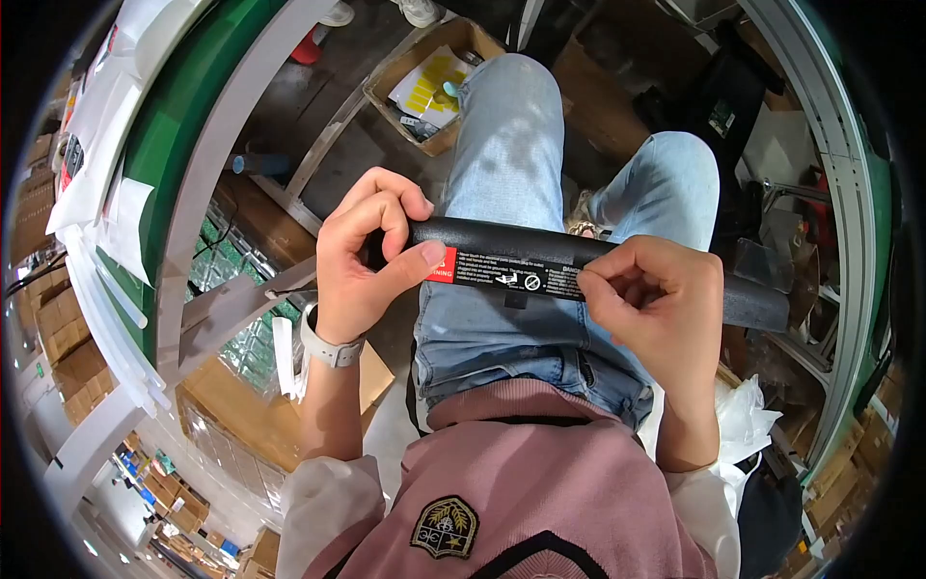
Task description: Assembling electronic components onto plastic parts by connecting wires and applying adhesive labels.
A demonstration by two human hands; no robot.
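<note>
Beyond the person's blue jeans (506, 135) sat an open cardboard box (473, 41) of papers, with a green tabletop (166, 164) along the left. Held crosswise over the lap was a black bar (502, 238), its black-and-red label (497, 277) facing up. Left hand (371, 261) wrapped the bar's left portion, thumb on the label's red part; right hand (661, 299) was narrow, fingertips pinched at the label's right end.

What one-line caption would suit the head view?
Left hand and right hand at opposite ends of a red-and-black label on a long black bar, above blue jeans.
</note>
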